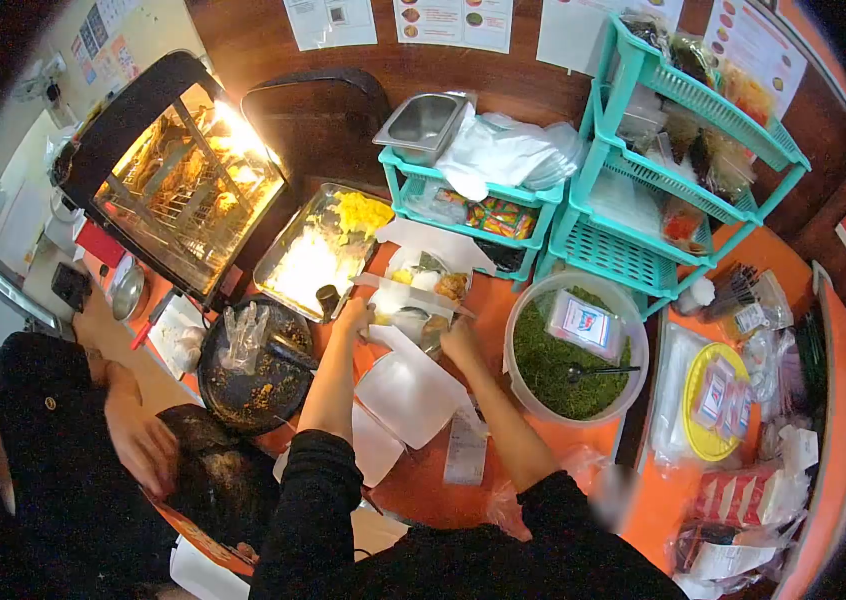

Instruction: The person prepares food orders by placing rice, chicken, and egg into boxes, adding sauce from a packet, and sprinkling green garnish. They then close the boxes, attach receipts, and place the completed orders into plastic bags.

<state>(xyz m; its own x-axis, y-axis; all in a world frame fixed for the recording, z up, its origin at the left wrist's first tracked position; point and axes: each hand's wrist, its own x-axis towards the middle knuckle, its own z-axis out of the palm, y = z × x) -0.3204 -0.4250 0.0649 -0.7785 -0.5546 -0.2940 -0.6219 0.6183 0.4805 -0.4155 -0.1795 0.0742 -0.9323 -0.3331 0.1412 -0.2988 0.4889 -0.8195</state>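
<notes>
Both my hands are at a white takeaway box of food in the middle of the orange counter. My left hand is at the box's left side, its fingers closed at the edge. On the right side, my right hand is closed at the edge too. A pale strip or flap crosses the box between my hands. Inside lie white and yellow food and a browned piece. Nearer to me are an empty white box and a paper receipt.
A lit warming cabinet, a metal tray and a dark pan are on the left. A tub of chopped greens and turquoise racks are on the right. Another person's hand is at lower left.
</notes>
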